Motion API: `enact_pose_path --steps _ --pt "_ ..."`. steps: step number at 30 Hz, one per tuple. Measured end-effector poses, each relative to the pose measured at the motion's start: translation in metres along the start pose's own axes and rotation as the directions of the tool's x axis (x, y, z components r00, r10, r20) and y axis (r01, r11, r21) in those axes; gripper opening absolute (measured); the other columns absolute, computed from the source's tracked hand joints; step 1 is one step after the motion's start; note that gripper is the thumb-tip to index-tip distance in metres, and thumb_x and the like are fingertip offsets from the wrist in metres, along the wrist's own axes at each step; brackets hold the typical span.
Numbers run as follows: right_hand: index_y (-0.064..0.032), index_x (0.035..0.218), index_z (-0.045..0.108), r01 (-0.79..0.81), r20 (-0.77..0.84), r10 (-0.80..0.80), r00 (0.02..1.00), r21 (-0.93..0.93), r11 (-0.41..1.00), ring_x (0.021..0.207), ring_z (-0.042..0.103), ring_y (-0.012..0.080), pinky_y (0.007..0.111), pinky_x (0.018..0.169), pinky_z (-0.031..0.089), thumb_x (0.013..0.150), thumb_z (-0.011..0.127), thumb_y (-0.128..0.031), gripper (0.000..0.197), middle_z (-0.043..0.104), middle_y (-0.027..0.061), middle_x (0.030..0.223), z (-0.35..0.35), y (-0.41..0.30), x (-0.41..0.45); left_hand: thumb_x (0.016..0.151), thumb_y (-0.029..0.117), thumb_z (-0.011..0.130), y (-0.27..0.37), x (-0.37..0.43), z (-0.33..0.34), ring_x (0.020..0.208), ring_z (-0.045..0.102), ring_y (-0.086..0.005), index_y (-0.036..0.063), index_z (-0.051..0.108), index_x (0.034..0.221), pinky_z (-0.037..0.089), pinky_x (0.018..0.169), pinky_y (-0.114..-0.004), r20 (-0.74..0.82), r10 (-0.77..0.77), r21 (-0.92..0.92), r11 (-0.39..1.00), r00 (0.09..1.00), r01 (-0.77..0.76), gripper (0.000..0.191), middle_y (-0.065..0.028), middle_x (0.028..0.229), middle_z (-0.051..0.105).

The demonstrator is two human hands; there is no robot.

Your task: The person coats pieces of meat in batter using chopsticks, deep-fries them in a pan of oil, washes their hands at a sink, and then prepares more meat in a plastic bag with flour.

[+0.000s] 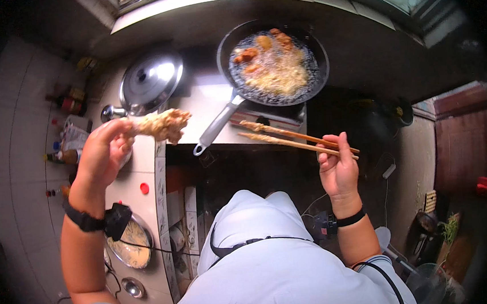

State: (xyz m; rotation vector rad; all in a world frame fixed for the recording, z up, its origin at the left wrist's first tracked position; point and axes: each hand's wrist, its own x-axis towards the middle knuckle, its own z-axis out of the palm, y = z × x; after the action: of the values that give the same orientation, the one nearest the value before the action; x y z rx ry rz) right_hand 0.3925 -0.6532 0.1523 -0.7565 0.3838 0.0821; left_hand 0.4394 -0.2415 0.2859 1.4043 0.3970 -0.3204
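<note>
Pinched by one end in my left hand (105,152) is a batter-coated piece of meat (162,124), resembling a chicken drumstick, held over the tiled counter to the left of the pan handle. My right hand (340,168) grips a pair of long wooden chopsticks (289,139); batter clings to their tips, which are slightly apart below the pan. A black frying pan (325,70) with a metal handle sits on a portable stove (267,122). Bubbling oil in it holds several browned pieces (282,41) and a paler, foaming mass (280,76).
A shiny metal lid (150,80) lies left of the pan. Bottles (70,156) line the wall. On the left counter (151,210) are a metal bowl (133,246) of batter, a small metal bowl (133,287) and a red cap (144,188). A cable (161,249) hangs from my left wrist.
</note>
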Motion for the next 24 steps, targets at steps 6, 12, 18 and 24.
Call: enact_pose_path --steps 6,12,18,24 --pt "-0.0020 0.095 0.062 0.176 -0.210 -0.173 0.962 -0.006 0.984 0.062 0.057 0.0117 0.017 0.050 0.044 0.095 0.047 -0.036 0.037 0.064 0.0112 0.081 -0.053 -0.054 0.016 0.088 0.012 0.057 -0.004 0.120 0.129 0.059 0.049 -0.0045 -0.0009 0.059 0.094 0.041 0.050 -0.015 0.031 -0.017 0.227 0.974 0.999 0.010 0.014 -0.0014 0.078 0.055" --pt "-0.0015 0.095 0.062 0.247 -0.308 -0.222 0.925 0.044 0.968 0.062 0.056 0.0134 0.020 0.054 0.045 0.095 0.049 -0.034 0.036 0.063 0.0124 0.081 -0.099 -0.065 0.014 0.069 0.016 0.070 -0.036 0.205 0.204 0.057 0.053 -0.0087 -0.0022 0.064 0.084 0.042 0.052 -0.020 0.072 0.148 0.460 0.872 0.986 -0.164 0.024 -0.0025 0.069 0.060" --pt "0.0008 0.096 0.060 0.291 -0.331 -0.282 0.901 -0.022 0.956 0.062 0.058 0.0136 0.020 0.053 0.047 0.096 0.047 -0.032 0.036 0.063 0.0137 0.082 -0.107 -0.079 0.031 0.076 0.018 0.067 -0.033 0.240 0.242 0.060 0.055 -0.0069 -0.0010 0.065 0.086 0.043 0.054 -0.018 0.012 0.292 0.669 0.708 0.956 -0.225 0.022 -0.0042 0.076 0.064" --pt "0.0036 0.099 0.061 0.418 0.093 -0.428 0.899 -0.474 0.775 0.065 0.062 0.0113 0.020 0.055 0.051 0.092 0.054 -0.013 0.020 0.065 0.0109 0.085 -0.072 -0.093 0.091 0.076 0.019 0.067 -0.017 0.235 0.232 0.067 0.057 -0.0081 0.0006 0.065 0.089 0.043 0.060 -0.019 -0.013 0.244 0.636 0.750 0.970 -0.181 0.022 -0.0028 0.077 0.063"
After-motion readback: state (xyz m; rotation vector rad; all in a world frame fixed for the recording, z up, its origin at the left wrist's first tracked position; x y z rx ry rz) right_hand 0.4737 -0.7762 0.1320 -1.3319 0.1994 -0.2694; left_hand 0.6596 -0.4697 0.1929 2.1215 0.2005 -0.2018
